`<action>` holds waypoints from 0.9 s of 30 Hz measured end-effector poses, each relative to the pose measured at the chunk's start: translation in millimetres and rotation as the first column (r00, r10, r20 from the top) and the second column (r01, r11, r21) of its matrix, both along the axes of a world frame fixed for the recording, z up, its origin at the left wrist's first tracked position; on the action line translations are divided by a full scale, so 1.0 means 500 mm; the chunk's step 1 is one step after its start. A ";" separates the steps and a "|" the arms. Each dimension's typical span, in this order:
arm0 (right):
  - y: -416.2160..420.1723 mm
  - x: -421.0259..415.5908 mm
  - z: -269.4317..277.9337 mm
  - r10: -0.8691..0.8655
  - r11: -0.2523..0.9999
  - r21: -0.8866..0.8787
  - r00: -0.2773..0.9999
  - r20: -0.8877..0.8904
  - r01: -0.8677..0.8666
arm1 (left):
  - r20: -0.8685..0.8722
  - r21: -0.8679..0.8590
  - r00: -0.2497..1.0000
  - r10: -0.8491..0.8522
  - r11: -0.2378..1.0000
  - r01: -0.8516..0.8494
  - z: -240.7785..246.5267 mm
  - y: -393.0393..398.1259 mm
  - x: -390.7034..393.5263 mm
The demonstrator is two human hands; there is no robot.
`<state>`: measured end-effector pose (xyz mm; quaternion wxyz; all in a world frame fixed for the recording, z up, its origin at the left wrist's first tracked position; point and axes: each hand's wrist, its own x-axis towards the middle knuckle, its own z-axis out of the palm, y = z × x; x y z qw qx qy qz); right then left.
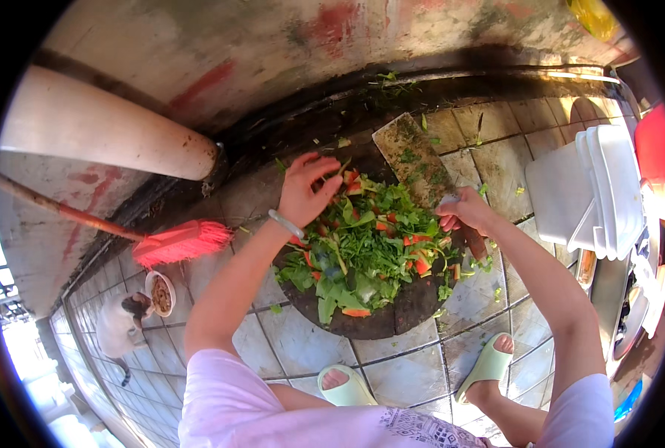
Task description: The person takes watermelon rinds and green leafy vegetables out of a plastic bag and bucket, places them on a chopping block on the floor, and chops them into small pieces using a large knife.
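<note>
A heap of chopped leafy greens [360,252] mixed with red-orange chunks [422,263], some edged in pale green, covers most of a round dark chopping board [343,327] on the floor. My right hand [464,211] grips a cleaver [413,159] where its blade meets the brown handle. Bits of green cling to the broad, stained blade, which lies across the board's far right side. At the heap's far left edge is my left hand [310,187], a bracelet on its wrist. Its fingers are curved and apart, close to a thin green stem [344,166].
On the left, a cat [121,327] has its head at a white bowl [160,294] of food. A broom with red bristles [187,243] and a thick pale pipe [108,126] are beyond. White plastic containers [607,190] stand at right. Scraps dot the tiled floor [399,369].
</note>
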<state>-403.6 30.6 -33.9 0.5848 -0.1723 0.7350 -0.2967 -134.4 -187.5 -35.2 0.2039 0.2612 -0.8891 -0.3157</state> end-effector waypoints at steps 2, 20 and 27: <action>0.001 0.009 -0.002 0.058 0.995 -0.073 0.976 -0.208 -0.074 | -0.053 0.092 0.994 0.093 0.992 -0.088 -0.013 -0.022 -0.006; 0.191 0.104 -0.005 -0.269 0.939 -0.259 0.952 -0.145 0.226 | 0.430 0.060 0.890 0.151 0.979 -0.195 -0.063 0.085 -0.115; 0.313 0.154 -0.031 -0.376 0.913 -0.225 0.916 -0.141 0.341 | 0.189 0.015 0.966 0.178 0.983 -0.184 -0.034 0.016 -0.069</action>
